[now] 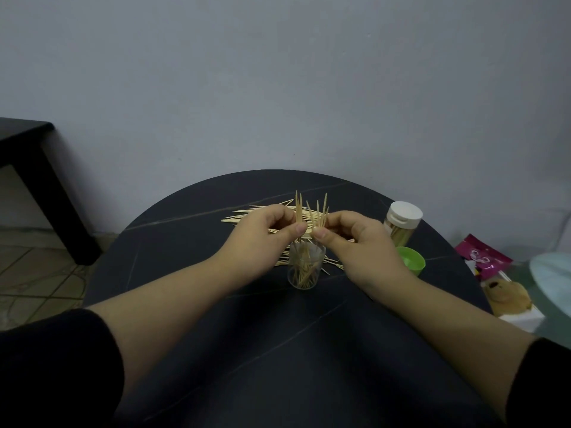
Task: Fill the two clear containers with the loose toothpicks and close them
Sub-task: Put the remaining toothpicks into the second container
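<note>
Head view: the hands hide part of the pile of loose pale wooden toothpicks [247, 216] on the round black tabletop [216, 304]. The left hand [262, 230] and right hand [355, 239] both keep a tight fingertip grip on an upright toothpick bundle [312, 211] over the open clear cylindrical container [306, 267], which is part-filled. To the right, a white-lidded clear container [401, 223] holds toothpicks, with a green round lid [411, 259] beside it

The one view comes from a wide-angle camera on the person's head, facing forward and down onto a round dark table [309, 335]. Both forearms enter from the lower corners, close to the lens. The left hand [265, 230] and right hand [361, 245] meet at mid-frame, near enough to show fingers pinching toothpicks [309, 211]. A pale wall [278, 72] fills the upper half.
</note>
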